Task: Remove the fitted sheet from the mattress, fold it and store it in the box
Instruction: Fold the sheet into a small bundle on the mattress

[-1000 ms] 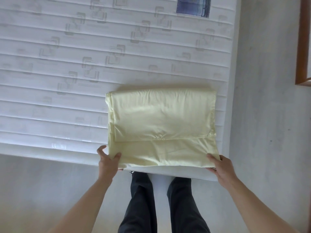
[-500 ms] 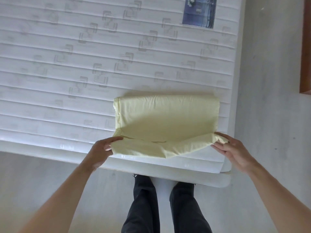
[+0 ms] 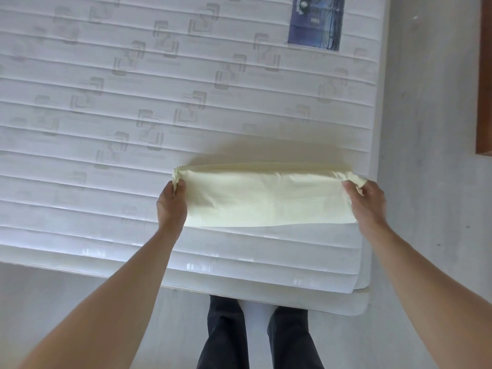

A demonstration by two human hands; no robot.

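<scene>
Step in hand, by my read: folding the fitted sheet (image 3: 266,198) over on itself again, near edge carried to the far edge. To do it well: bring both ends over level w/ each other so the far edges line up, keep the cloth taut btwn the hands so no slack bunches mid-fold, then press flat before letting go. The gathered corners look puffy, esp. at the right end, so tuck them inside the fold or the stack may spring open and sit badly in the box. No box in view.

Sheet is pale yellow, already a narrow strip lying across the near right part of the bare mattress (image 3: 133,102), long axis left to right, right end close to the mattress's right edge.

Left hand (image 3: 171,206): fingers curled, thumb on top, pinching the sheet's left end at the far corner. Right hand (image 3: 368,203): thumb on top and fingers curled round the bunched right end, gripping it. Both hands hold cloth only.

Blue label (image 3: 315,22) sits far right on the mattress.
</scene>
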